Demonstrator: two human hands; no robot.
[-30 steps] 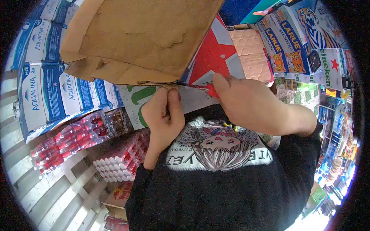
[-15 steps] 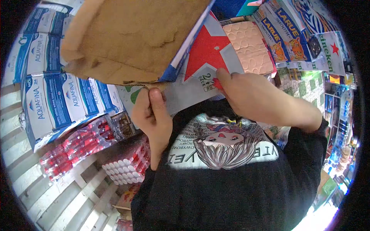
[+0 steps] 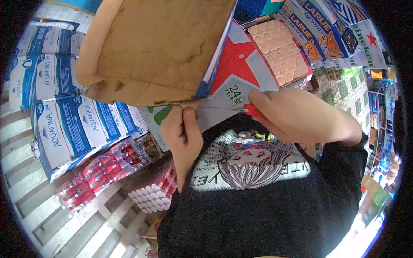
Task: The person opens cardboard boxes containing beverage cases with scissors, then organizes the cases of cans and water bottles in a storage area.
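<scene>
My left hand (image 3: pixel 183 131) is closed, its thumb and curled fingers pinching the torn lower edge of a brown cardboard sheet (image 3: pixel 155 51). My right hand (image 3: pixel 297 112) is closed round a red-handled tool (image 3: pixel 254 111). A thin, pale line runs from the red handle toward my left hand; I cannot make out whether it is a blade. Beneath the sheet lies a grey carton (image 3: pixel 234 86) with a red star and "24 pack" print. The sheet's blue-edged side rests over the carton.
Aquafina cartons (image 3: pixel 56 133) are stacked on the left. Shrink-wrapped red bottles (image 3: pixel 101 172) and white-capped packs (image 3: pixel 150 198) stand below them. At upper right are a dimpled pink-beige pack (image 3: pixel 279 51), Larue cartons (image 3: pixel 318 30) and a Heineken carton (image 3: pixel 368 43). Slatted flooring (image 3: pixel 77 228) shows at lower left.
The view has shifted, so cartons and hands sit slightly lower and further right. My right hand with the red-handled tool is a little further from the left hand's grip on the cardboard.
</scene>
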